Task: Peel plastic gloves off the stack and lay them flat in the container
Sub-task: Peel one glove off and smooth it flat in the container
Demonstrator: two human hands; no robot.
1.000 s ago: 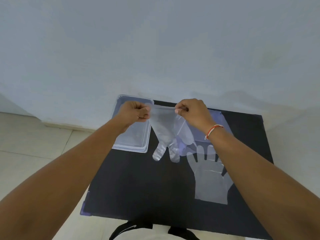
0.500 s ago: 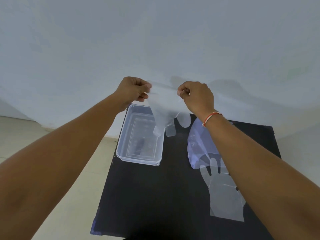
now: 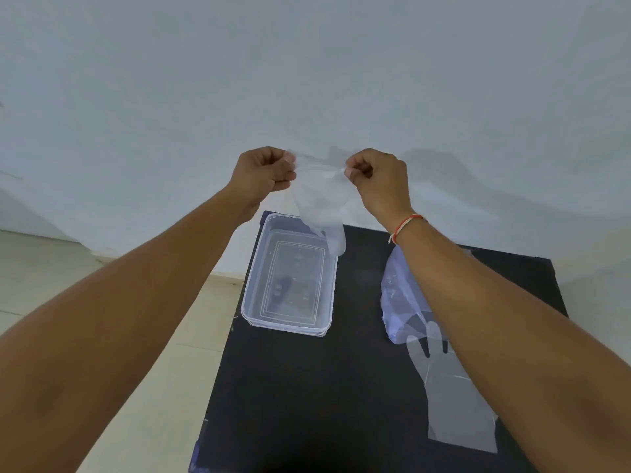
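On the black worktop (image 3: 307, 387) a clear container (image 3: 254, 285) sits left; a plastic bag (image 3: 396, 302) and a flat glove stack (image 3: 454, 404) lie right, partly behind the right forearm. The left hand (image 3: 263, 172) and right hand (image 3: 379, 175), raised and fisted, pinch a thin glove (image 3: 321, 206) by its cuff, hanging over the container's far end.

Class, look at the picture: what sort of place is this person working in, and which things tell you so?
Probably a plain indoor room, perhaps at home: a bare pale wall, a tiled floor, and a small black table holding a clear plastic container.
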